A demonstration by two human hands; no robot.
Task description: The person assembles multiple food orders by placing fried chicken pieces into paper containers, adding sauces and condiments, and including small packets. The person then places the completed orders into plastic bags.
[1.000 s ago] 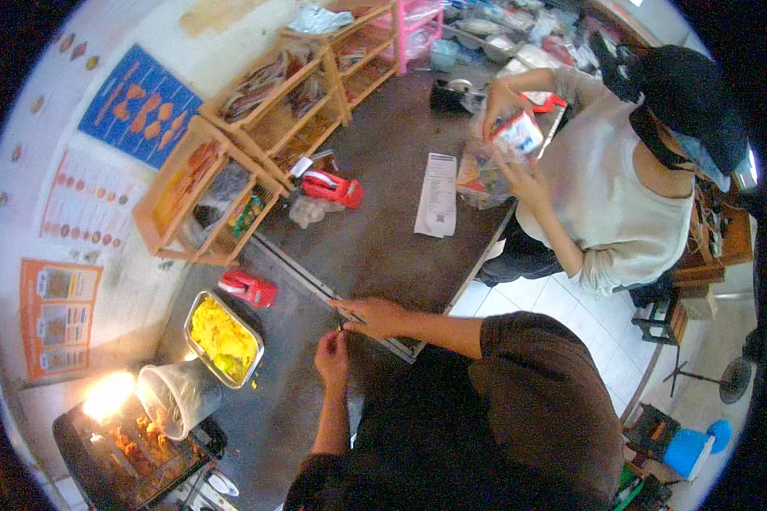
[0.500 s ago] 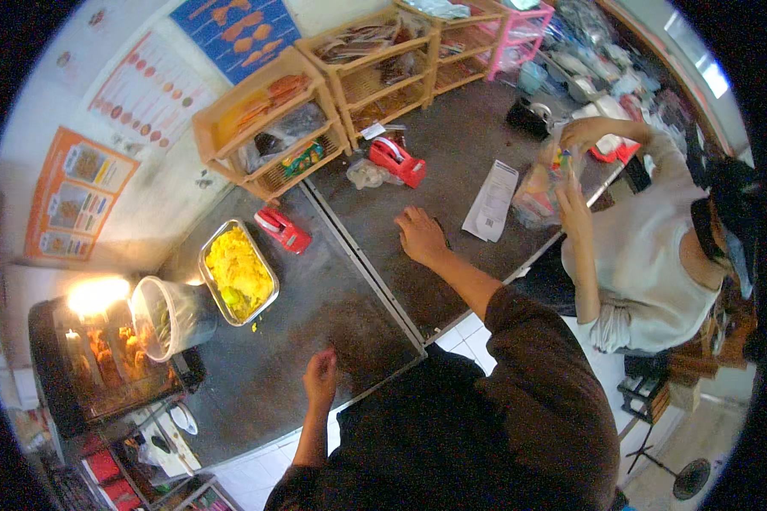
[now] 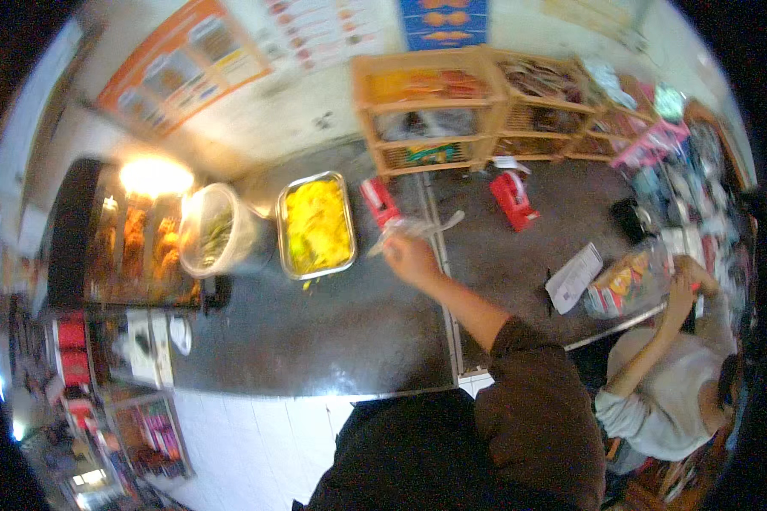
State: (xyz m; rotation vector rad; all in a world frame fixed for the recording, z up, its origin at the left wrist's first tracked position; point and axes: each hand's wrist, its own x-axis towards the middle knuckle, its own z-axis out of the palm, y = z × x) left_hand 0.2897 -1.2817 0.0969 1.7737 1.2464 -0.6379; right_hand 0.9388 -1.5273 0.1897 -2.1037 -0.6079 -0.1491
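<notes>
My right hand (image 3: 411, 258) reaches over the dark counter, its fingers closed on a thin clear plastic bag (image 3: 439, 226), which is blurred by motion. Just beyond the hand stands a red tape dispenser (image 3: 378, 201). Left of the hand sits a metal tray (image 3: 279, 243) heaped with shredded yellow food (image 3: 317, 223). Further left, a translucent white tub (image 3: 234, 247) with something green inside stands before a lit glass case (image 3: 135, 247) holding browned food. My left hand is out of the picture.
A second red tape dispenser (image 3: 511, 201) and a printed paper slip (image 3: 573, 278) lie to the right. Wooden racks (image 3: 428, 106) line the wall. At the right edge a co-worker (image 3: 666, 375) handles a filled clear bag (image 3: 629, 281). A metal seam (image 3: 442, 281) crosses the counter.
My view has swung left. My right hand has moved left toward the yellow food and now holds the clear plastic. My left hand has left the picture.
</notes>
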